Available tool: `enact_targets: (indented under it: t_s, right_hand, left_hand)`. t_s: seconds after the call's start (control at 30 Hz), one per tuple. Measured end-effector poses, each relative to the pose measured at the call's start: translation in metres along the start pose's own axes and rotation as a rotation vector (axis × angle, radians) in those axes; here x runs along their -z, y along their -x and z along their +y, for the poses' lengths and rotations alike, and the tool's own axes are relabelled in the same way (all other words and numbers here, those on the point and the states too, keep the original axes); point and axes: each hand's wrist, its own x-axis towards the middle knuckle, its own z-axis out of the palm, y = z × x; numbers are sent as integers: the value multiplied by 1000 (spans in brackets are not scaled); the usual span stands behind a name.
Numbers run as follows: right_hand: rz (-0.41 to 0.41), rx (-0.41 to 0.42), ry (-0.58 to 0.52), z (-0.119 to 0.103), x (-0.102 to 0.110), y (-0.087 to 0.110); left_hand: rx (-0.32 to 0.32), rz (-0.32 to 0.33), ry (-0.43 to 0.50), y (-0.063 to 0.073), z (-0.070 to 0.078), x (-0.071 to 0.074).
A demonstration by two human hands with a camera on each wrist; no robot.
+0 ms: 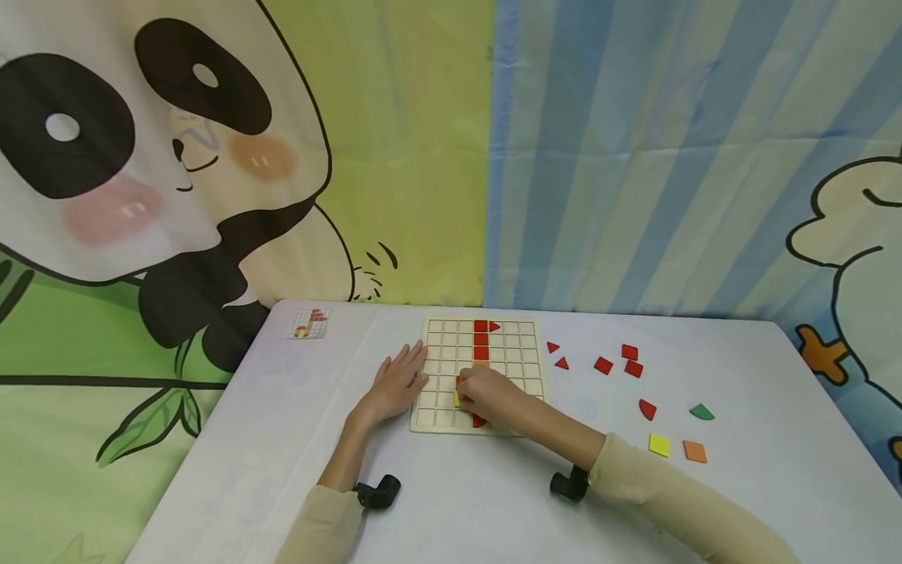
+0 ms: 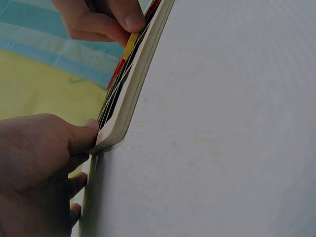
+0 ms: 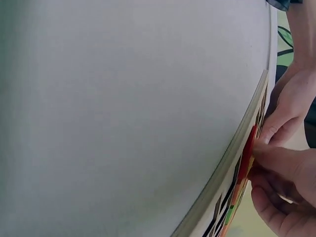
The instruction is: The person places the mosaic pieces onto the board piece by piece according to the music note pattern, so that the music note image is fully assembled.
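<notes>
A pale wooden grid board [image 1: 441,345] lies on the table with coloured tiles in its cells. A column of red squares [image 1: 481,339] runs down it, a red triangle [image 1: 495,327] beside the top one. My right hand [image 1: 491,395] is over the lower middle, fingers curled, pinching a yellow tile [image 2: 130,47] at the board's surface. That hand covers part of the tiles; a red piece [image 1: 478,421] shows below it. My left hand [image 1: 398,381] rests at the board's left edge with fingers extended, its thumb touching the corner in the left wrist view.
Right of the board lie small red triangles [image 1: 561,363], red squares [image 1: 603,366], a red quarter-round piece [image 1: 647,409], a green piece [image 1: 701,412], a yellow square [image 1: 658,445] and an orange square [image 1: 694,452]. A pattern card [image 1: 309,323] lies at the table's back left.
</notes>
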Motion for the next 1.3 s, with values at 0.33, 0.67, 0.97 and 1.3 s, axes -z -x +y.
enact_targets:
  t_s: [0.33, 0.67, 0.97, 1.3]
  right_hand:
    - [22, 31, 228, -12, -4, 21]
    - [-40, 14, 84, -19, 21, 81]
    - [158, -179, -99, 38, 34, 192]
    - [408, -307, -121, 93, 29, 253]
  left_hand:
    - [12, -27, -27, 0, 4, 0]
    - [7, -24, -21, -1, 8, 1]
    - [23, -10, -11, 0, 4, 0]
    - [21, -4, 5, 1, 4, -1]
